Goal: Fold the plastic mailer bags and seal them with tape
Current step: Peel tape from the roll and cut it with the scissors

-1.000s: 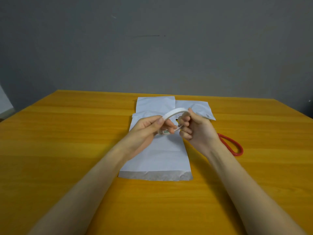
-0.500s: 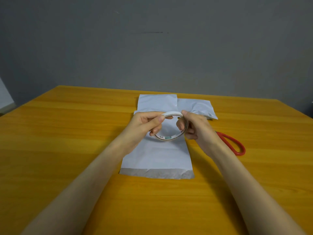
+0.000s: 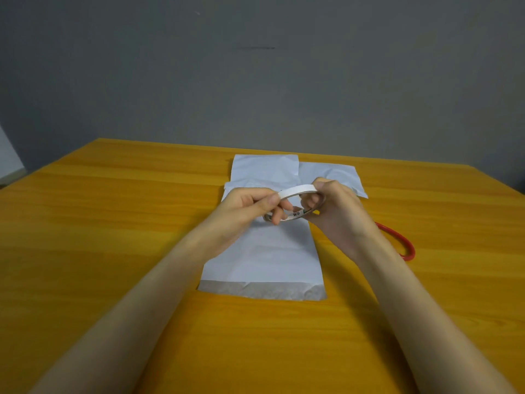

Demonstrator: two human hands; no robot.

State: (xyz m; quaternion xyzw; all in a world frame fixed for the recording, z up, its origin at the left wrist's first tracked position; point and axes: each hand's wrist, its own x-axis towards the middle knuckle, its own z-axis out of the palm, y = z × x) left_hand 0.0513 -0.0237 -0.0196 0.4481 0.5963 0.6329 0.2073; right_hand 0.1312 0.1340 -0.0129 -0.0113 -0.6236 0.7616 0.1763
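Thin white tape roll [image 3: 298, 190], ring tilted near flat, held above smooth white plastic mailer [image 3: 264, 251]: left hand [image 3: 247, 206] pinches left rim, right hand [image 3: 338, 207] curls round right rim. Mailer's long axis runs away from person, grey strip at near edge. Red scissors handle [image 3: 399, 241] right; woodgrain surface [image 3: 113, 223] open left.

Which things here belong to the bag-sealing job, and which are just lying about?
Job: tape roll, gripped by left hand and right hand; front mailer bag; rear mailer bags.
Lying about: red-handled scissors, untouched, partly hidden behind the right forearm.
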